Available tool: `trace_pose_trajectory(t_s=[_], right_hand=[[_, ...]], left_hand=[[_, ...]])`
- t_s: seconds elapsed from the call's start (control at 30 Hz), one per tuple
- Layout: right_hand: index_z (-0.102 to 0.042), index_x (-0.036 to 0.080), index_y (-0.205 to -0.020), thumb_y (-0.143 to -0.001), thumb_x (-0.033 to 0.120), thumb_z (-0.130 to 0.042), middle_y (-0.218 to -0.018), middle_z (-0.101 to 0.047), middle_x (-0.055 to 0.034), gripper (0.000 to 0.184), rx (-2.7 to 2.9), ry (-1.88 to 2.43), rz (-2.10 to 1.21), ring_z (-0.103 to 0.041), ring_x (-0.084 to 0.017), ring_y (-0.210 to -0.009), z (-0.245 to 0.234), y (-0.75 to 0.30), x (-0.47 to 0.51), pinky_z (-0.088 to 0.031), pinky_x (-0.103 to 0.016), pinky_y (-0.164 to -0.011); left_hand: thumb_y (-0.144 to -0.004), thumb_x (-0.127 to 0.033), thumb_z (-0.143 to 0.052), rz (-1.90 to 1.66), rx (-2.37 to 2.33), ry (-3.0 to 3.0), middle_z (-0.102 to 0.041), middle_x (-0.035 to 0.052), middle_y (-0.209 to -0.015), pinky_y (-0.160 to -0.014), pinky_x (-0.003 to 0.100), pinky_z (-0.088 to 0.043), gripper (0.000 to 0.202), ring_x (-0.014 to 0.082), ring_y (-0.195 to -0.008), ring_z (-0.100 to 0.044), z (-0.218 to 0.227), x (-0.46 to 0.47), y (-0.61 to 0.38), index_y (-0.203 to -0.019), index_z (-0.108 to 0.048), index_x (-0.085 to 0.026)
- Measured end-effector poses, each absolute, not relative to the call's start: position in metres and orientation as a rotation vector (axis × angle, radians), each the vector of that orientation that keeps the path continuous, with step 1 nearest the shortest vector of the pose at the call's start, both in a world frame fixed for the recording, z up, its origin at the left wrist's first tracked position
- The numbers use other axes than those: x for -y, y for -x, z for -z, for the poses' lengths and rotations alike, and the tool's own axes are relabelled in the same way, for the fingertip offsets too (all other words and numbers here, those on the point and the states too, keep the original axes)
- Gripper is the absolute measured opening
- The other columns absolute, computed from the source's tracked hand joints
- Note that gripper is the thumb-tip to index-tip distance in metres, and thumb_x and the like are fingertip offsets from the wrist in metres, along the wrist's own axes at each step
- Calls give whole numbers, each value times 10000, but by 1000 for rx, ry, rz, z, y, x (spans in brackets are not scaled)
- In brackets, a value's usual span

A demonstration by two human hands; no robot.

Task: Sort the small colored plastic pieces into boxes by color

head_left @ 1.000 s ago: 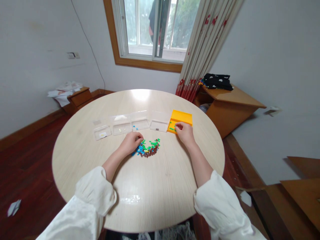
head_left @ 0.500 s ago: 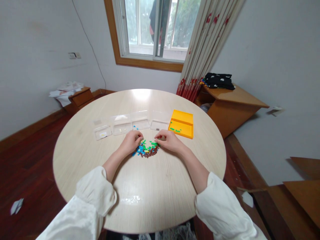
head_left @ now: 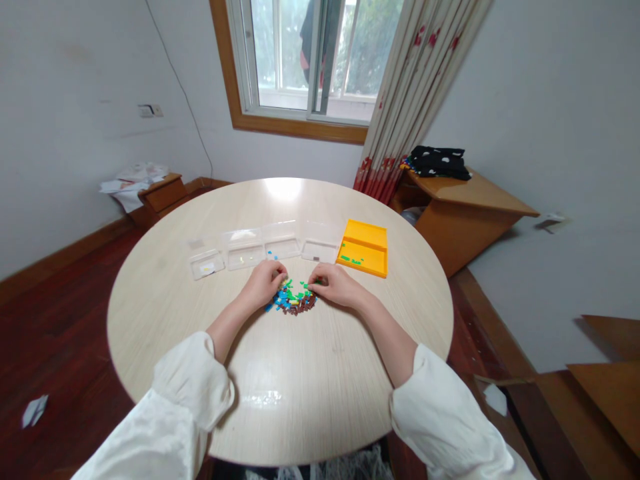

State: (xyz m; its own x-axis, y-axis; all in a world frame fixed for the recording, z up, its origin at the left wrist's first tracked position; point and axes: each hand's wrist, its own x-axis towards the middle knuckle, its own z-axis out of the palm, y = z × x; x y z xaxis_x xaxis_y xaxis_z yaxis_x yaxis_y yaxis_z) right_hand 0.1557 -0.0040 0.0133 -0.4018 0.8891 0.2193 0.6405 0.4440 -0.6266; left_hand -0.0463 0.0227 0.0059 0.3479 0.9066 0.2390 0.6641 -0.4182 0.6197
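White sleeves point(head_left: 443, 407) reach over the round worktop point(head_left: 310, 373); the pile of small bricks point(head_left: 299, 305) lies on it between the hands, brown nearest, blue at left, green farther off; the left hand point(head_left: 263, 283) is at the pile's left edge, the right hand point(head_left: 337, 285) at its right, fingers narrow on both, though I cannot tell whether they pinch a brick; beyond stand open clear boxes point(head_left: 246, 256) and, at right, an open yellow box point(head_left: 374, 257) holding green bricks point(head_left: 345, 258); farthest is a window point(head_left: 280, 60).
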Motion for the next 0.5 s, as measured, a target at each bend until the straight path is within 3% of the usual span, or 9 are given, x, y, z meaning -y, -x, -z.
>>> trace_pose_trajectory(t_s=[0.33,0.5], right_hand=[[-654,145,-723,-764,130,-608,-715,-641,-31,63,2066,1351,-588,-551,-126,-686,-17,-156,4,-415,-247,-665],[-636,148,-736,-779,168,-571,-688,-631,-15,81,1868,1302,-729,-559,-124,-654,-11,-154,0,-432,-262,-659]], left_hand=[[-748,-149,-525,-798,-1378,-2203,-591,17,-661,-712,292,-416,105,172,-715,-534,-5,-23,47,-671,-594,-166],[-740,-144,-525,-813,-1367,-2206,-596,16,-659,-719,294,-418,105,173,-717,-539,-4,-23,47,-672,-601,-170]])
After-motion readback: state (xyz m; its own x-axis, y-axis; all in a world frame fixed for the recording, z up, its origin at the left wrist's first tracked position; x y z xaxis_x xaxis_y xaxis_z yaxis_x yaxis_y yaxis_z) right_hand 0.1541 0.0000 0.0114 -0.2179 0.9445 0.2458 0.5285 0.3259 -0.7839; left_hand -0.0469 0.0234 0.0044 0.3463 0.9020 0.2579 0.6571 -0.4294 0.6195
